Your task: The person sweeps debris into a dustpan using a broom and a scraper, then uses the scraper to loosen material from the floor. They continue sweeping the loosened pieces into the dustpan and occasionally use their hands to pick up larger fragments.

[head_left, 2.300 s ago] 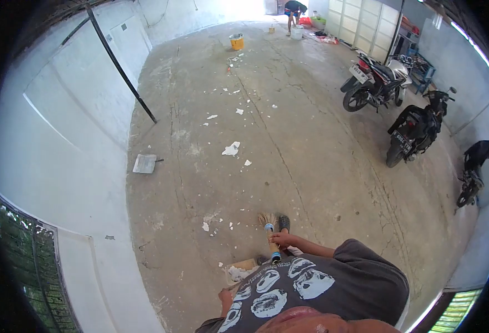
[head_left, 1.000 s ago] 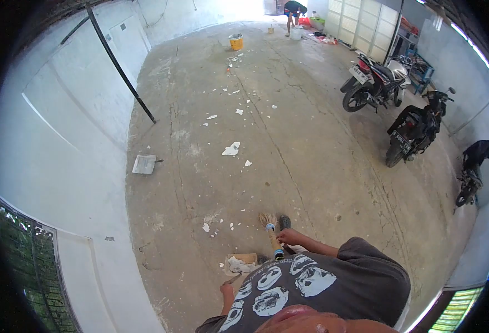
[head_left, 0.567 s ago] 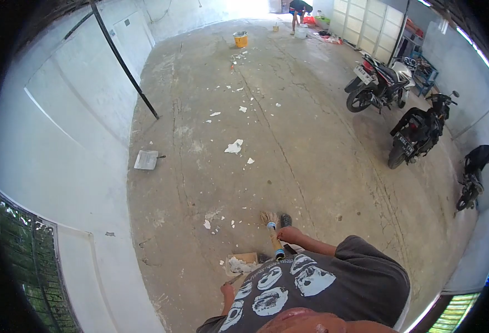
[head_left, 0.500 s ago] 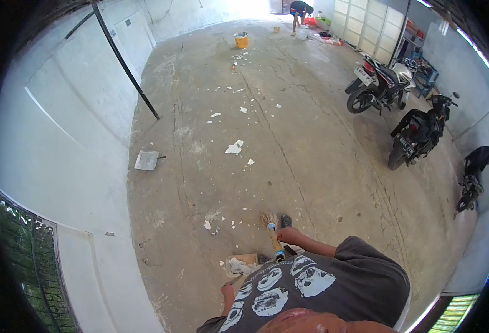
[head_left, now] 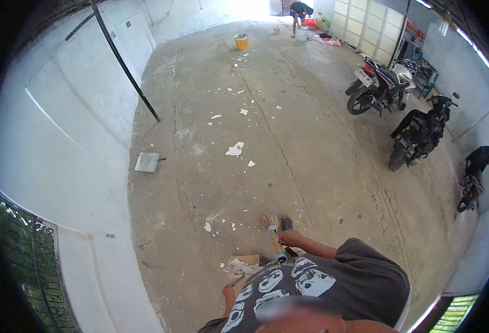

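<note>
My right hand (head_left: pixel 290 238) is closed round the handle of a short broom (head_left: pixel 275 236), whose bristles rest on the floor beside a dark shoe (head_left: pixel 286 223). Lower left, my left hand (head_left: pixel 229 291) is wrapped round a thin handle that runs up toward a dustpan (head_left: pixel 243 265) with white flakes in it. Part of that handle is hidden by my shirt. White flakes (head_left: pixel 208 227) lie on the floor left of the bristles, and a larger white piece (head_left: pixel 235 149) lies farther ahead.
A grey pan (head_left: pixel 147 162) sits near the left wall. A black pole (head_left: pixel 125 61) slants to the floor. Two motorcycles (head_left: pixel 366 89) (head_left: pixel 408 139) stand right, with another vehicle (head_left: pixel 470 180) behind. A yellow bucket (head_left: pixel 241 42) and a bending person (head_left: pixel 299 12) are far ahead.
The view has shifted very slightly. Both hands keep their holds, and the broom and dustpan look almost unmoved.
</note>
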A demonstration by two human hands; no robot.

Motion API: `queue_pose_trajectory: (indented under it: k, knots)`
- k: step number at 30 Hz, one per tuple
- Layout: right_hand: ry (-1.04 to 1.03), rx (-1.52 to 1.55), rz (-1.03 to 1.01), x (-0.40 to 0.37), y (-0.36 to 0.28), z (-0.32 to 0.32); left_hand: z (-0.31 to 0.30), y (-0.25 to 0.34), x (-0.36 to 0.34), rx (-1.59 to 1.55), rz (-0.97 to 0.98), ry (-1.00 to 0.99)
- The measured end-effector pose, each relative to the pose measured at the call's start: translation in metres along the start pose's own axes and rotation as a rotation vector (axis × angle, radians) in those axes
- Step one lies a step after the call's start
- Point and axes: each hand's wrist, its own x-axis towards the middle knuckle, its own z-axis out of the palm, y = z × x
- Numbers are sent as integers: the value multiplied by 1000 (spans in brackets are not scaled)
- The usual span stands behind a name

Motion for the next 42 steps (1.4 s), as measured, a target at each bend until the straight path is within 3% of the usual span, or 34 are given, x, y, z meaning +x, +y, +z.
queue_pose_trajectory:
  k: [7,9,16,18,19,21,22,24,27,31,33,36,40,42]
  knots:
    - [-34,-142,-68,-1,-3,-7,6,-2,12,-8,-64,-91]
    - [-65,8,6,-1,-9,-13,-8,3,9,-404,-208,-124]
    - [-64,-49,-30,0,-2,-4,-18,6,1,-225,-93,-133]
    - [-48,5,4,-1,-6,-6,26,-11,14,-544,-232,-13]
    - [-51,4,2,-1,-7,-6,25,-13,14,-545,-236,-13]
    - [-125,-30,70,1,-2,0,17,-10,12,-33,-27,-26]
    - [-126,-32,70,0,0,2,11,-7,10,-34,-27,-27]
    - [-134,-61,57,-3,-2,1,-15,5,3,-459,-220,-155]
    - [-119,-24,87,-20,-36,-30,-22,7,2,-286,-143,-158]
    - [-111,-12,32,-11,-16,-11,-1,-1,10,-25,-23,-161]
    - [-183,-75,64,-8,-12,-4,12,-5,9,82,25,-40]
    - [-135,-49,100,-20,-34,-25,6,-1,9,61,-6,-90]
    - [-202,-162,101,-21,-15,11,-10,7,8,29,-53,-164]
    - [-52,-23,156,-23,-12,20,-13,7,7,-100,-105,-203]
